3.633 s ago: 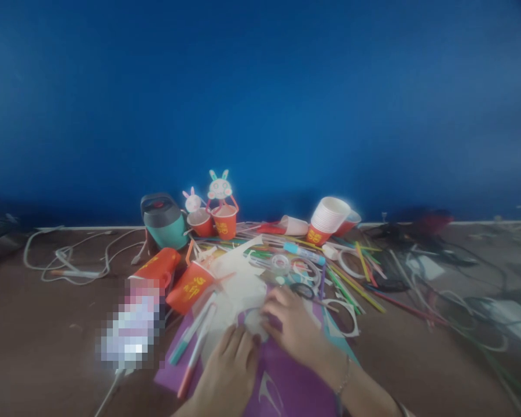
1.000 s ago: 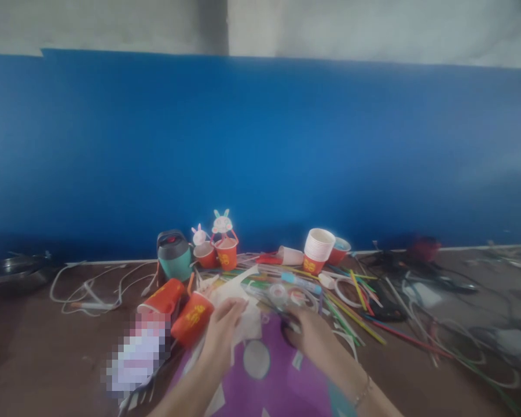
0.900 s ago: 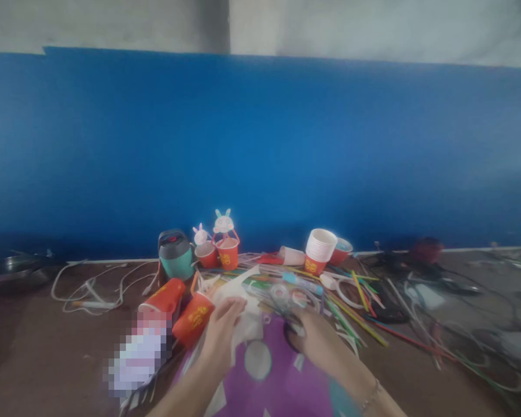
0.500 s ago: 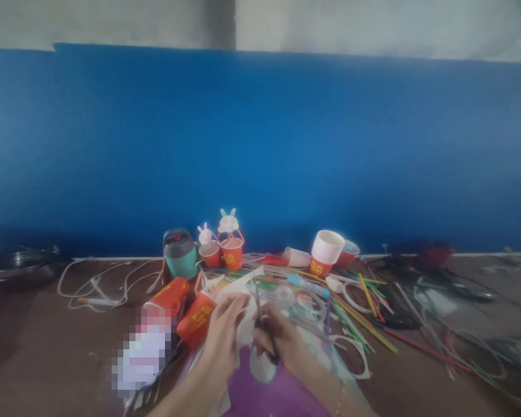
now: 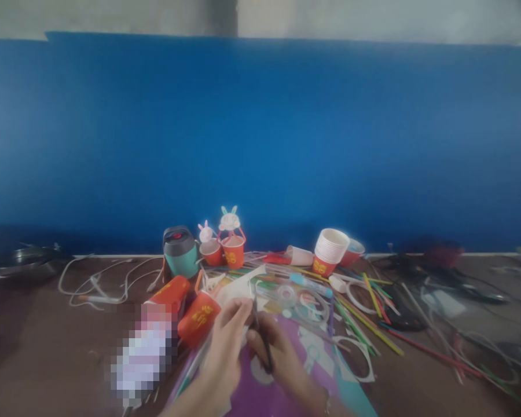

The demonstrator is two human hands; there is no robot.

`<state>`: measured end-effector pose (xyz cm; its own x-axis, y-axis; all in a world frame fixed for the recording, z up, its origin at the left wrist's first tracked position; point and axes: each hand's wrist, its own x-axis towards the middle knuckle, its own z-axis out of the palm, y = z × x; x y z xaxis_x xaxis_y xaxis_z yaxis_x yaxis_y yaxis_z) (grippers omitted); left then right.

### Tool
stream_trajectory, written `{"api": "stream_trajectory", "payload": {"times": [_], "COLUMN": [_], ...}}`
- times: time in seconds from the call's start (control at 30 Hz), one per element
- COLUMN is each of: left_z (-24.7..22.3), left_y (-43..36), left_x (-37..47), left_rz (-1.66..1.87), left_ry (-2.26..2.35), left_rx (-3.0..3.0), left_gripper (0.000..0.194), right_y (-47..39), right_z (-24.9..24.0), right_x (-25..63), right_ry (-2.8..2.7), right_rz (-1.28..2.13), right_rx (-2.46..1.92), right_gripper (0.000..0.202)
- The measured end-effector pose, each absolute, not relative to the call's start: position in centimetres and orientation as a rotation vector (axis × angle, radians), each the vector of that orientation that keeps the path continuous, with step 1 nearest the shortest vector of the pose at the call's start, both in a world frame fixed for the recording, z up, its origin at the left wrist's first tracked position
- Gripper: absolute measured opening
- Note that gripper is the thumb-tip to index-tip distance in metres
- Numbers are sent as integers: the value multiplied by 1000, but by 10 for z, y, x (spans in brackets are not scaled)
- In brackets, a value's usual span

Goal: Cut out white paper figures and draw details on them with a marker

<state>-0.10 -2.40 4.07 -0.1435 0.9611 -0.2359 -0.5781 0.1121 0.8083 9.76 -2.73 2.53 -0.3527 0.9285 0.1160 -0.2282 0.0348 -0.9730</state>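
My right hand [image 5: 273,341] grips dark-handled scissors [image 5: 265,341], their blades pointing away from me. Close beside it, my left hand [image 5: 232,324] is closed on a piece of white paper [image 5: 238,284], which reaches up past the fingertips toward the blades. Whether the blades touch the paper is not clear, as the view is blurred. Beneath both hands lies a purple sheet [image 5: 256,394] with a pale round shape [image 5: 261,370] on it, partly covered by my right hand.
Two red paper cups [image 5: 200,317] lie at the left by a teal flask [image 5: 180,255]. Small cups with rabbit figures [image 5: 233,250] stand behind. A cup stack [image 5: 330,249], coloured sticks [image 5: 364,324], tape [image 5: 286,295], a cut-out paper frame [image 5: 370,362] and cables [image 5: 95,284] surround the sheet.
Both hands have drawn slightly closer together, and the scissors have turned a little more upright. The paper between the hands is now more hidden. The camera view has shifted slightly.
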Motion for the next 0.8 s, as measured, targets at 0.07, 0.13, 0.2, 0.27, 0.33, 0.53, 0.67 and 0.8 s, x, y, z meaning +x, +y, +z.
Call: {"api": "stream_trajectory", "payload": {"times": [0.07,0.13,0.2,0.27,0.33,0.53,0.67,0.8], "left_z": [41,42,42,42,41,40,40,42], "left_y": [-25,-25,-26,-26,-27,-27,-28,-29], "left_x": [-1,-1,-1,-1,0,-1,-1,-1], "left_rz": [1439,1432,1433,1432,1424,1400,1396,1387], "left_ry": [999,1022,1031,1029,1028,1015,1007,984], "left_rx": [513,524,548,571,592,663,698,723], "left_gripper": [26,27,28,29,29,27,25,24], "right_y": [-28,-28,-28,-27,-27,-27,-27,-28], "right_z": [26,26,26,24,22,19,22,22], "right_x": [98,98,98,98,97,96,96,95], "right_ry": [-1326,-1331,-1346,-1359,-1369,-1366,-1365,-1349], "right_rz": [1490,1482,1481,1470,1449,1423,1415,1407], "right_rx": [-789,-810,-830,-840,-844,-862,-889,-893], "right_gripper": [45,44,45,46,47,43,42,43]}}
